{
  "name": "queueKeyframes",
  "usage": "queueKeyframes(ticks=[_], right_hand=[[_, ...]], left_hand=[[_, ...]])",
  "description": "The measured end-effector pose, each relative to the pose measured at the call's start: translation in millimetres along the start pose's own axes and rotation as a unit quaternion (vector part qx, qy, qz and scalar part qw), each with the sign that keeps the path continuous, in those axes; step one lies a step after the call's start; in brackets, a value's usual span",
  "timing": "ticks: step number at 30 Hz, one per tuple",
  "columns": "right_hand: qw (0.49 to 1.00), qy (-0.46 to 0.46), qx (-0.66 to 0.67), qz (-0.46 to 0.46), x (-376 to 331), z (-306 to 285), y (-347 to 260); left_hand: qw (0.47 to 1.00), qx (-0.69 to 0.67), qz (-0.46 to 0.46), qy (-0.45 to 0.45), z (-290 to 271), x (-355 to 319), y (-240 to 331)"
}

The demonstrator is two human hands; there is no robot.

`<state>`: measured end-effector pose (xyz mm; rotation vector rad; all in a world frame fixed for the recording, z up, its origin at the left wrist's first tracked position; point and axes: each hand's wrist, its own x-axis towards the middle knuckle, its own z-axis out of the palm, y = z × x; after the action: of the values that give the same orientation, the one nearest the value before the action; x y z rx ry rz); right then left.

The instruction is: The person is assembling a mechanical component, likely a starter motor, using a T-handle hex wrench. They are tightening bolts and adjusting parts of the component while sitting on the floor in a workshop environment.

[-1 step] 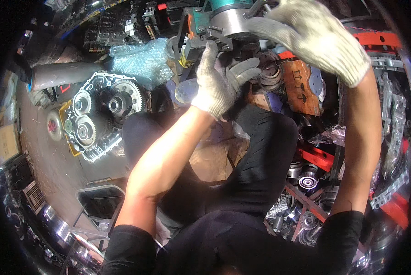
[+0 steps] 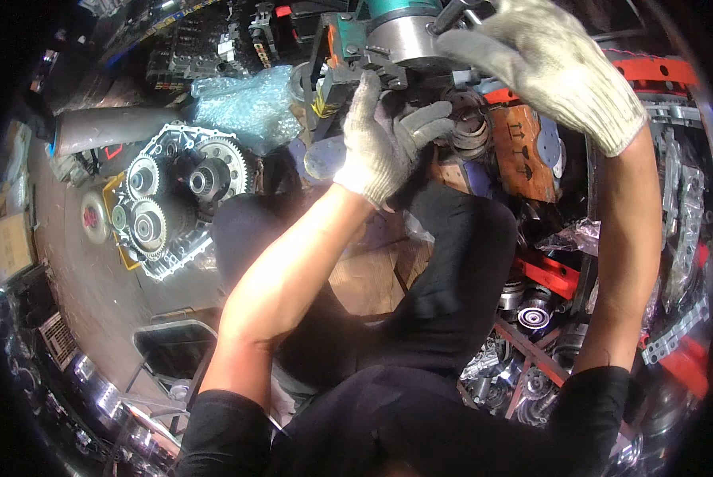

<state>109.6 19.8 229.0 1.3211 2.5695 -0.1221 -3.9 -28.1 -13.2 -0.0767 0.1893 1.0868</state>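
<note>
My left hand (image 2: 388,139), in a pale knit glove, is held palm up below a silver chuck (image 2: 404,38) under a teal machine body (image 2: 400,8). Its thumb points up beside the dark jaws (image 2: 380,67), and its fingers are stretched out apart from the thumb. A dark shape lies in shadow between them, too dim to name. My right hand (image 2: 551,67), gloved alike, curls at a dark metal bar (image 2: 453,14) at the chuck's right side. One finger reaches across toward the chuck, and the grip is partly hidden.
On the left lies an open gear housing (image 2: 162,203) with several gears, near a bubble-wrapped bundle (image 2: 245,111). An orange wooden-looking block (image 2: 522,151) stands right of my left hand. Cardboard (image 2: 364,278) lies between my legs. Metal parts (image 2: 534,316) crowd a red-framed rack at right.
My right hand and the metal bar have shifted slightly to the right. The chuck sits a touch further right in the picture. My left hand is almost unmoved.
</note>
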Motion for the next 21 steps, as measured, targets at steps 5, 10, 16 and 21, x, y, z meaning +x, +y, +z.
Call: queueKeyframes(ticks=[5,10,16,21], right_hand=[[0.976,-0.056,-0.054,0.202,21,-14,-9],[0.983,-0.038,-0.051,0.173,58,-11,0],[0.998,0.046,0.031,-0.025,43,3,11],[0.995,-0.017,0.081,-0.06,19,2,4]], left_hand=[[1.0,0.004,-0.001,0.0,0,1,1],[0.999,0.049,0.013,-0.003,1,0,0],[0.993,0.115,0.023,0.012,4,3,-3],[0.992,0.119,0.039,0.028,5,4,-5]])
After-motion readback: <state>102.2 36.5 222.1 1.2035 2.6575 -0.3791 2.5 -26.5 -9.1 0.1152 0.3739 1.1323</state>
